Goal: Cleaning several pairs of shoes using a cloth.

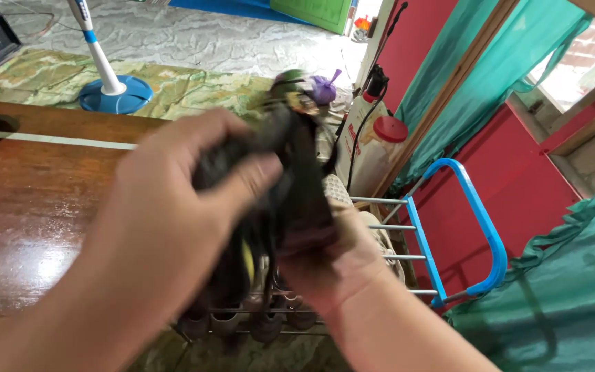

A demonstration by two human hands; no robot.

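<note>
While both hands, the left hand (173,207) and right hand (339,265), close around a dark bundled cloth (290,186) above the blue-railed rack (449,234), its loose hanging ends could snag the bars or slip free.

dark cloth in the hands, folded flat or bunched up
Bunched up: the dark cloth sits crumpled between the left hand and right hand.

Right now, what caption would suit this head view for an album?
Both hands, left and right, grip a blurred dark bundle over a wooden table, beside a blue rack.
</note>
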